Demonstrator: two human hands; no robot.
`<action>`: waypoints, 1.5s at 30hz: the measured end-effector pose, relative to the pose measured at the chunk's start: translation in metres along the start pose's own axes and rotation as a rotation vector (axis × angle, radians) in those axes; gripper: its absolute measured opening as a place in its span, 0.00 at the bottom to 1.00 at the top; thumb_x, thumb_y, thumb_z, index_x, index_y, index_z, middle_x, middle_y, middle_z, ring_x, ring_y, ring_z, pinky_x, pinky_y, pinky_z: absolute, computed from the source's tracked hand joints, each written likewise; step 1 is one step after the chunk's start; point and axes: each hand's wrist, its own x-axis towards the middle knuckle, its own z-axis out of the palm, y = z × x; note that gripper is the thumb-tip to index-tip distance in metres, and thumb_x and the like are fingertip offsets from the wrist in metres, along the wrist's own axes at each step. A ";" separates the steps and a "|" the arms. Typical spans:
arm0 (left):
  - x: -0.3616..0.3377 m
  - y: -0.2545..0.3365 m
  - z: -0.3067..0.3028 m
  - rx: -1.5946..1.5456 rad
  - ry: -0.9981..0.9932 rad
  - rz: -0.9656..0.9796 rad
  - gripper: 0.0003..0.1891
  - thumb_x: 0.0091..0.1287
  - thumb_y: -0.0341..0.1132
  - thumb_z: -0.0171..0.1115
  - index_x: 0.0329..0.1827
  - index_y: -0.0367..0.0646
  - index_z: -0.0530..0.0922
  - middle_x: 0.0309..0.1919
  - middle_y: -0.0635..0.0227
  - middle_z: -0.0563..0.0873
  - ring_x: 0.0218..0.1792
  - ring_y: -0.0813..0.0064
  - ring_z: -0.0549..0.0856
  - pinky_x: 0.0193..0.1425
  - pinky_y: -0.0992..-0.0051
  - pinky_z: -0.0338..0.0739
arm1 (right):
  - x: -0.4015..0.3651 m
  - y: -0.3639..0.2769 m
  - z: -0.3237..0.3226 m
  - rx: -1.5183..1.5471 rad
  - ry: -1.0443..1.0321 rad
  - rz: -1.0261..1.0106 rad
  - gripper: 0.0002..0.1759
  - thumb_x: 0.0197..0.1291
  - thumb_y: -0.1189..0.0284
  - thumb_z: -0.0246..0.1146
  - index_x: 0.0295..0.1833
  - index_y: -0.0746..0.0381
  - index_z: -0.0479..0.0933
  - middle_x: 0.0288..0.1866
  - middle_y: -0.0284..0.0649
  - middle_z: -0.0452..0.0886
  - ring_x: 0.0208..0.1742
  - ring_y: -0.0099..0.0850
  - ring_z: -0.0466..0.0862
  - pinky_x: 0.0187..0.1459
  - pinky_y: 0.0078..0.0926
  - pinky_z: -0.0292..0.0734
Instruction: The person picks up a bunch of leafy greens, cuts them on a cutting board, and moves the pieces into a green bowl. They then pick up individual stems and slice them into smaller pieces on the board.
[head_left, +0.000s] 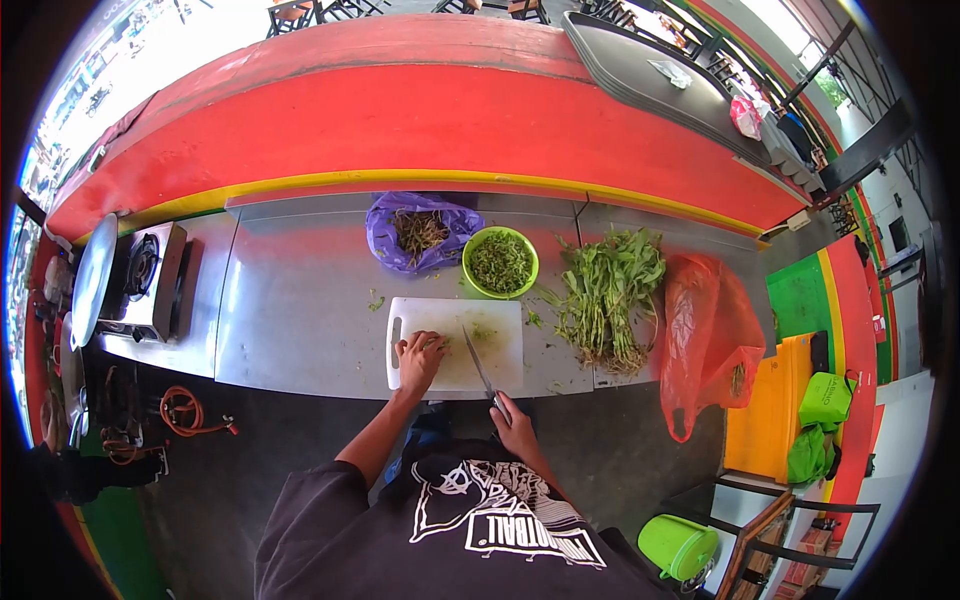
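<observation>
A white cutting board [455,372] lies at the metal counter's front edge, with a green smear on its upper right part. My left hand [421,358] rests on the board's left half, fingers curled; whatever may be under them is too small to make out. My right hand [513,420] grips the handle of a knife [476,360], whose blade points up and left over the board. Behind the board stands a lime green bowl [500,263] of chopped greens. A purple bag [388,240] holding stems is left of the bowl, and leafy greens [612,295] lie to its right.
A red plastic bag [700,330] hangs over the counter's front edge at the right. On the left stand a gas stove [148,280] and a round metal lid [95,280]. A red ledge [400,120] runs behind the counter [300,330]. Dark trays [660,90] sit on it.
</observation>
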 end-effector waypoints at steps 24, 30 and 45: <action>0.014 -0.009 0.002 0.029 -0.005 0.160 0.06 0.63 0.35 0.69 0.42 0.53 0.88 0.39 0.78 0.84 0.46 0.74 0.82 0.53 0.61 0.66 | 0.000 -0.039 0.008 -0.170 -0.062 0.064 0.25 0.76 0.59 0.56 0.73 0.55 0.72 0.44 0.61 0.85 0.46 0.61 0.84 0.44 0.52 0.82; 0.014 -0.009 -0.001 0.031 -0.039 0.182 0.07 0.62 0.34 0.68 0.42 0.54 0.88 0.39 0.78 0.82 0.46 0.74 0.81 0.53 0.62 0.66 | 0.023 -0.048 0.021 -0.384 -0.086 0.156 0.23 0.76 0.59 0.55 0.72 0.52 0.73 0.35 0.61 0.85 0.40 0.62 0.85 0.41 0.56 0.81; 0.011 -0.010 0.004 -0.025 -0.014 0.103 0.06 0.63 0.37 0.69 0.41 0.54 0.89 0.38 0.80 0.84 0.45 0.76 0.82 0.53 0.61 0.65 | 0.028 -0.034 0.029 -0.220 -0.017 0.027 0.23 0.76 0.63 0.57 0.71 0.59 0.72 0.35 0.60 0.84 0.40 0.61 0.84 0.35 0.51 0.79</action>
